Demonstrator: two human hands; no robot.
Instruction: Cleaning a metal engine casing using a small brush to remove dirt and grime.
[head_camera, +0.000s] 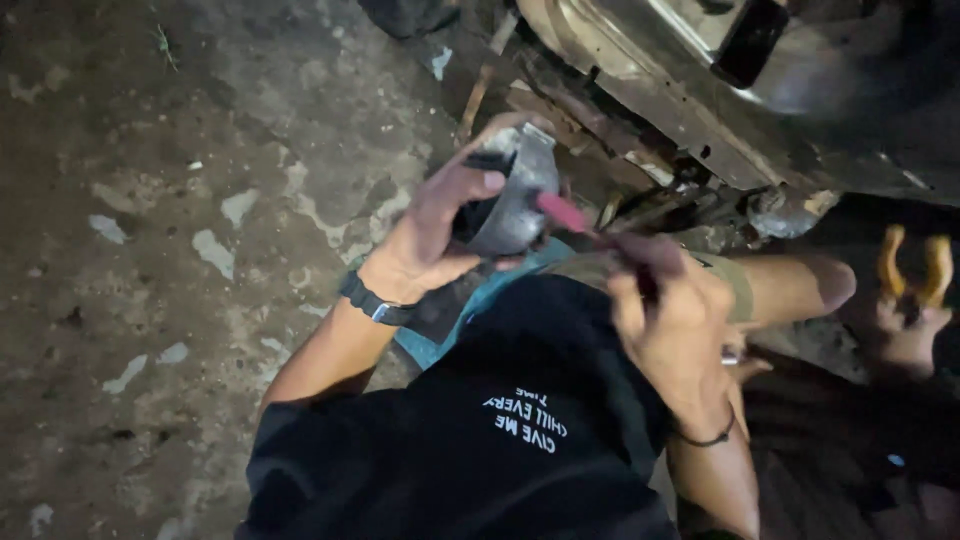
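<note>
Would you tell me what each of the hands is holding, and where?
Left hand grips the grey metal part by its side; right hand holds the red-handled tool by its handle.

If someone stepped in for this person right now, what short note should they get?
Left hand: grips a round grey metal part, held up over the lap.
Right hand: holds a red-handled tool, its end against the metal part's side.
Nearby: a vehicle's metal underside above; yellow-handled pliers at the right by a foot.
Done: part in hand, tool applied.
Left: cannot tell how far the work on the part stands.

Rough, stained concrete floor (150, 250) with pale patches; scrap wood pieces (472, 100) and a pale scrap (440, 62) lie near the top
</note>
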